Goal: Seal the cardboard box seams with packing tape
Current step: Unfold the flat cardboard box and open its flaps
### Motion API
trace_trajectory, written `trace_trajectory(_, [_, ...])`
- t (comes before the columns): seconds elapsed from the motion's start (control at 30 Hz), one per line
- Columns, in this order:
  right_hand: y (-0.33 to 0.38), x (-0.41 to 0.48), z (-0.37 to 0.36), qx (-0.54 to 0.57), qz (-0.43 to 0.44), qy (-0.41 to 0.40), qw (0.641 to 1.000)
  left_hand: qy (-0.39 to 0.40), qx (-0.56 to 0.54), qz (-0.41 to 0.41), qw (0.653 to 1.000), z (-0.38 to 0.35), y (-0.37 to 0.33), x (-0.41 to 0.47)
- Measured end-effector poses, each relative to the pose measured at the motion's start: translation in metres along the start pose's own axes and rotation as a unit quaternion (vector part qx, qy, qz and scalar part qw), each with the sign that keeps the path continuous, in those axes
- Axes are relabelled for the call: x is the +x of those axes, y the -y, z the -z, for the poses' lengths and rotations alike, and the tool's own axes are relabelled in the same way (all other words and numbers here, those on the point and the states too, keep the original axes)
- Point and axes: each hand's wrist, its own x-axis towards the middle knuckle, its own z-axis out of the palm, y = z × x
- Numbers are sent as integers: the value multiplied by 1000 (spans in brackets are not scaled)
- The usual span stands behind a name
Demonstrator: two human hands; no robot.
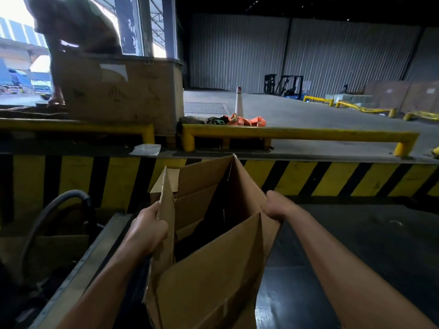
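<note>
Cardboard box [209, 281], flaps open, is at six o'clock in view. Left hand [148, 231] curls round its nine o'clock flap; right hand [273, 205] grips the three o'clock wall edge. Likely light, bendy, creasing easily; best held at folded edges.

**A Warehouse Loading Dock**

The place was a warehouse loading dock. A black-and-yellow striped dock edge [308, 176] ran across the view. Just above it stood yellow guard rails [297, 134] on a concrete floor [308, 110]. Far behind it a forklift [291, 87] was parked against a corrugated metal wall [237, 51], with a traffic cone [239, 100] nearer. Behind it to the right, large cartons [403, 96] were stacked. Behind it to the left, an open bay showed trucks [14, 81] outside.
</note>
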Motion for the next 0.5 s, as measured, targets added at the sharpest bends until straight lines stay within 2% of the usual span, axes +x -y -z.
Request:
trace_trajectory(0.1, [-7,-7,2,45,43,25,998,-11,-6,5,1000,3,5,7])
trace_trajectory(0.23, [-21,-23,-2,43,120,25,991,-40,9,-2,999,11,11,27])
trace_trajectory(0.5, [-38,-73,-7,52,106,36,992,-16,27,25,999,16,11,49])
